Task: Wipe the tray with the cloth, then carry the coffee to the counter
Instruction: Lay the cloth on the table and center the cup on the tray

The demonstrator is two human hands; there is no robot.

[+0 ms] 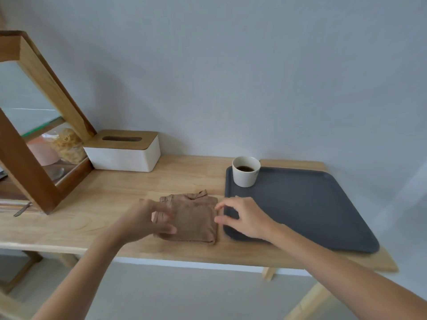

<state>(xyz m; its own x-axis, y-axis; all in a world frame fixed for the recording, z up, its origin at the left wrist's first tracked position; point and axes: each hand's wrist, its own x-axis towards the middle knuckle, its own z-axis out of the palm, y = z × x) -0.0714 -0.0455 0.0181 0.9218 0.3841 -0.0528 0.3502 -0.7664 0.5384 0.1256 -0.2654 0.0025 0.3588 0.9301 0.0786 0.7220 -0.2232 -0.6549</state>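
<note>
A folded brown cloth (193,218) lies on the wooden table (115,192), just left of a dark grey tray (312,204). A white cup of coffee (245,171) stands in the tray's far left corner. My left hand (147,219) hovers over the cloth's left edge, fingers apart and curled, with the thumb near the cloth. At the cloth's right edge my right hand (245,217) is spread over the tray's near left rim, holding nothing.
A white tissue box with a wooden lid (123,151) stands at the back left against the wall. A wooden-framed glass case (34,135) leans at the far left, with jars behind it. The table's front edge runs below my hands.
</note>
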